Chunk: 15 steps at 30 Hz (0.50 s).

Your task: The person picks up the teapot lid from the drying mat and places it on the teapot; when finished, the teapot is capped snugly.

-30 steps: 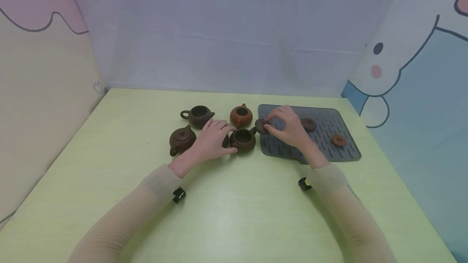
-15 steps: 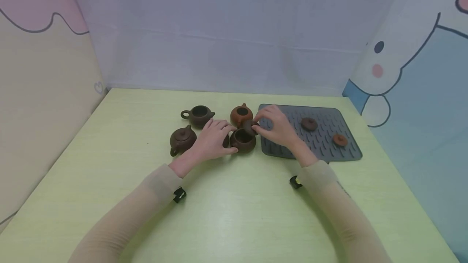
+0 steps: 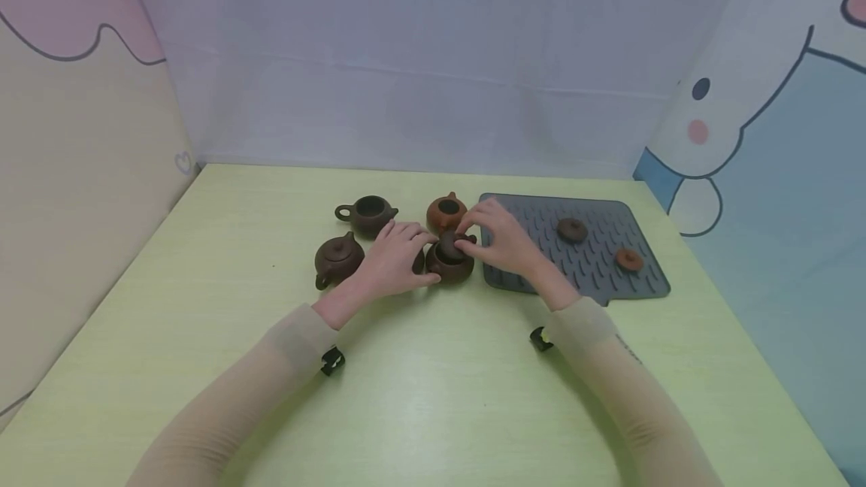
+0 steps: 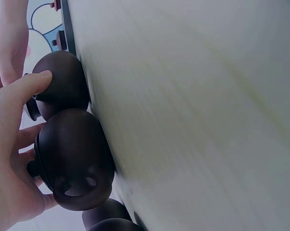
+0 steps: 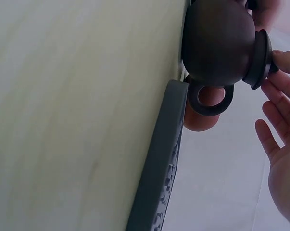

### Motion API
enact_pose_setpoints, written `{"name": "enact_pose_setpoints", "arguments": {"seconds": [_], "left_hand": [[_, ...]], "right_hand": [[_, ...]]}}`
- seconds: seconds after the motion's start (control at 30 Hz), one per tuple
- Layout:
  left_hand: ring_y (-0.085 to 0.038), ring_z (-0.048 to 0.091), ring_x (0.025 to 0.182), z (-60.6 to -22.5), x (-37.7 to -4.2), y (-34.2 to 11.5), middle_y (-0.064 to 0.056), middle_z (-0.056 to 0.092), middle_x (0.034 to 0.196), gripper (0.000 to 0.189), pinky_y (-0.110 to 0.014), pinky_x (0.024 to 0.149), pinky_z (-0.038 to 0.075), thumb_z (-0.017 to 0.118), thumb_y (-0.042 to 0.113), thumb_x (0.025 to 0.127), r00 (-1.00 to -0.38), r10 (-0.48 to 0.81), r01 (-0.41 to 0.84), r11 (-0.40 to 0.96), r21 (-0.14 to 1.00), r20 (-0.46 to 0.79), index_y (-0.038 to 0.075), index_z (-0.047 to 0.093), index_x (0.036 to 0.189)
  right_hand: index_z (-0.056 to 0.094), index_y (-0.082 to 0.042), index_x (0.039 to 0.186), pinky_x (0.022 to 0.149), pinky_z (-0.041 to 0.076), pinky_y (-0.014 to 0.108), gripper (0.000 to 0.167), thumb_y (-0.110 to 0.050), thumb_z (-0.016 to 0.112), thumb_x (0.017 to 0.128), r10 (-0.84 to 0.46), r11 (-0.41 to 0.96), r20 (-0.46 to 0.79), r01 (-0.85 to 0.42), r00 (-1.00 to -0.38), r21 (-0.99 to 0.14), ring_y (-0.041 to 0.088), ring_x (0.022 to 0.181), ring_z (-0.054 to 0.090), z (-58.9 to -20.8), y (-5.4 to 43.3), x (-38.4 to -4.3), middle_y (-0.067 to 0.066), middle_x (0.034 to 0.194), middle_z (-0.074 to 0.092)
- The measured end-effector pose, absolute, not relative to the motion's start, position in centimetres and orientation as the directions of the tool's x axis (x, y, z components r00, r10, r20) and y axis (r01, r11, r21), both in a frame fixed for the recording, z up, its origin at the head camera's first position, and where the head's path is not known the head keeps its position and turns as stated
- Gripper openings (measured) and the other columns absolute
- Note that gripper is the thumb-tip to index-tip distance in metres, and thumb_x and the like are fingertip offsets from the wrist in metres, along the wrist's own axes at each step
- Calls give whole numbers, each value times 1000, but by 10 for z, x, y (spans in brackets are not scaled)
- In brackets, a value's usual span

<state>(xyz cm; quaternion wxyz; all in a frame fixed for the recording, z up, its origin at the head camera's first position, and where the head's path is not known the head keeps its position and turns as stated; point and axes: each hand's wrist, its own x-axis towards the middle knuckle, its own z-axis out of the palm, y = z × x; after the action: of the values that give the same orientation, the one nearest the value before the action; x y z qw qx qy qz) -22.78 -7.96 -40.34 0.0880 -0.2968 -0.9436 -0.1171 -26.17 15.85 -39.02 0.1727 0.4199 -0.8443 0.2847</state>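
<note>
My left hand (image 3: 395,263) steadies a dark brown teapot (image 3: 452,272) between thumb and fingers. In the left wrist view the thumb (image 4: 39,83) lies on the teapot's side. My right hand (image 3: 502,240) pinches a dark lid (image 5: 260,60) by its knob. The lid is at the teapot's mouth and slightly tilted; whether it is fully seated cannot be told. Beneath my left palm stands another dark teapot (image 4: 75,154) with a lid on, mostly hidden in the head view. A lidded brown teapot (image 3: 338,258) stands left of that hand.
Behind are a lidless dark teapot (image 3: 370,215) and a lidless reddish teapot (image 3: 440,220). On the right lies a grey ridged mat (image 3: 534,209) bearing a dark lid (image 3: 572,230) and a reddish lid (image 3: 629,260). All stand on a pale yellow-green table (image 3: 433,389).
My right hand has moved left from the mat with the dark lid, bringing it over and down to the teapot's mouth. The left hand has stayed in place.
</note>
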Motion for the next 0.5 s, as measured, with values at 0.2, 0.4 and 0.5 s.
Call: {"name": "enact_pose_setpoints", "arguments": {"seconds": [0.2,0.4,0.5], "left_hand": [[-30,51,131,-403,-227,-80,-8,62,132,63,-59,117,31,76,53,81,-804,542,586,793,166,245,13,63,128],[-30,51,131,-403,-227,-80,-7,62,132,63,-59,118,30,76,52,82,-811,537,578,798,173,230,13,63,128],[-30,51,131,-403,-228,-79,-8,62,131,62,-59,118,30,76,52,81,-810,538,579,797,171,233,13,63,128]], "right_hand": [[71,-12,94,81,43,37,12,-16,78,85,-632,473,531,-824,-565,-313,20,91,53,-391,156,-263,2,93,68],[71,-12,93,79,42,37,11,-18,77,86,-641,474,516,-822,-568,-315,18,89,51,-389,153,-262,2,92,69],[70,-11,94,80,43,37,12,-18,77,86,-643,479,510,-819,-572,-316,19,90,51,-389,153,-262,3,92,69]]}}
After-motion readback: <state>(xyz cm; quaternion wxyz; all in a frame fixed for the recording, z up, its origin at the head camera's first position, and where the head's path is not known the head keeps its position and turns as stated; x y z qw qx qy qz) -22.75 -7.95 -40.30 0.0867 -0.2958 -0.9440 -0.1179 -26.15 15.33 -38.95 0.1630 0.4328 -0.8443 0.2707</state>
